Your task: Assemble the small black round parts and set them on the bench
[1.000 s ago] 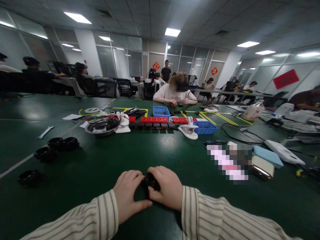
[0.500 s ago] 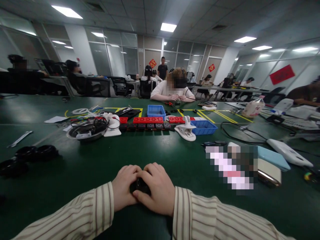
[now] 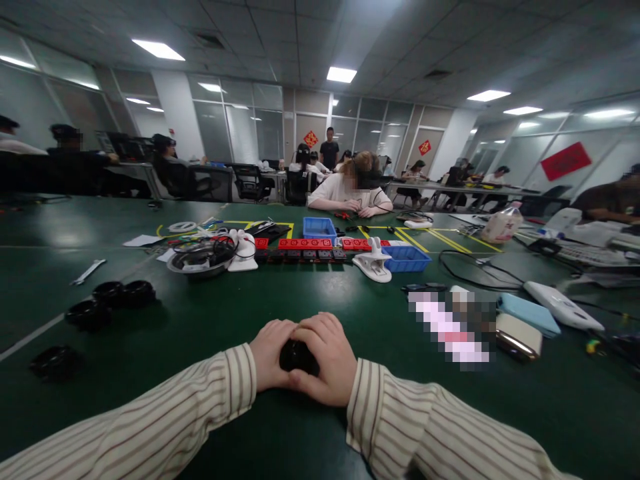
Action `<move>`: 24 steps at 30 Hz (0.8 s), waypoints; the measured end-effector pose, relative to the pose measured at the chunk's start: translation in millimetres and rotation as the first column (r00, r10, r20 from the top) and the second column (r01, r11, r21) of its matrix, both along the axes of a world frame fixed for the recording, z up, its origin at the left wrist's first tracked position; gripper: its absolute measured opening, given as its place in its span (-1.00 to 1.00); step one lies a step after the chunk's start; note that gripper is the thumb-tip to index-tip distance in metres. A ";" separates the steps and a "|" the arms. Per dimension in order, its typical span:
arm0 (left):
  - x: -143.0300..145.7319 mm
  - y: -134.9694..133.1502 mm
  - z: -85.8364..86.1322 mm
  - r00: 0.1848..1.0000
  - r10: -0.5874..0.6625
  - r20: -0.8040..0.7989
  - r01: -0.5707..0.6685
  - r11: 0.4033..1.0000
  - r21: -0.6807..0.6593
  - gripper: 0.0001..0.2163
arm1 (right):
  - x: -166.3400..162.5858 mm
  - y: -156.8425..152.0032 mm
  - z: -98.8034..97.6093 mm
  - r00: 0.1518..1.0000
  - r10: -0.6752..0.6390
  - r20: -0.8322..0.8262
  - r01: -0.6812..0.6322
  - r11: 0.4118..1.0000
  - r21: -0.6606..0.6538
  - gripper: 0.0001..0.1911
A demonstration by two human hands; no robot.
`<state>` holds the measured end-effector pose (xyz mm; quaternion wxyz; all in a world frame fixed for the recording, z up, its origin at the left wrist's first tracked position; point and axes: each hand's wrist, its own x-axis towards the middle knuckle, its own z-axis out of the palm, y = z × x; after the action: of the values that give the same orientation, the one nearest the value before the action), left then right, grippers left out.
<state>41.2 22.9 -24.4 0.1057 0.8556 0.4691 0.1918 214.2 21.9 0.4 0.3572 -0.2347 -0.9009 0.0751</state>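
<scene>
Both my hands are wrapped round one black, rounded object (image 3: 299, 357) at the near middle of the green table. My left hand (image 3: 271, 352) covers its left side, fingers curled over the top. From the right, my right hand (image 3: 330, 363) grips it with the thumb along the near side. Only a dark patch of it shows between the hands, so its exact kind is hidden. To the left lie several black, ring-shaped parts (image 3: 88, 315), apart from my hands.
A wrench (image 3: 89, 272), a metal bowl (image 3: 175, 268) of cables and a row of red blocks (image 3: 305, 244) lie ahead. Beyond are a white clip base (image 3: 374, 267) and blue trays (image 3: 407, 259). Phones and a power bank (image 3: 517, 337) lie right. A co-worker (image 3: 345, 190) sits opposite.
The camera view has shifted left and tilted up, bringing more of the black parts at left into sight. Both hands still clasp the black object, with slightly more of it showing.
</scene>
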 end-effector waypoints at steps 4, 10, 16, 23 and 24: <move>4.8 -8.7 1.8 0.995 0.098 0.021 -0.098 0.995 0.001 -0.50 | -2.5 -2.9 -3.3 0.982 -0.188 0.023 0.190 0.978 -0.090 -0.52; 7.1 -9.6 0.2 0.996 0.071 0.050 -0.069 0.997 -0.044 -0.63 | -3.1 -1.8 -1.9 0.986 -0.123 0.112 0.135 0.985 -0.110 -0.74; -0.3 0.0 0.9 0.991 -0.102 0.083 0.109 0.990 -0.085 -0.62 | 2.4 -1.1 2.7 0.964 0.263 0.047 -0.260 0.963 -0.069 -0.80; -2.9 -5.0 -5.3 0.992 -0.127 0.006 0.127 0.991 -0.032 -0.35 | 0.9 -5.5 1.2 0.924 0.382 -0.020 -0.382 0.924 0.012 -0.76; -2.3 -7.4 -7.0 0.994 -0.110 0.012 0.110 0.994 -0.006 -0.26 | 0.4 -5.9 0.8 0.935 0.351 -0.050 -0.349 0.936 0.032 -0.75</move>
<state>38.9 15.5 -31.3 0.1218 0.8785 0.4214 0.1891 214.6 16.0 1.2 0.3656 -0.0644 -0.9189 0.1337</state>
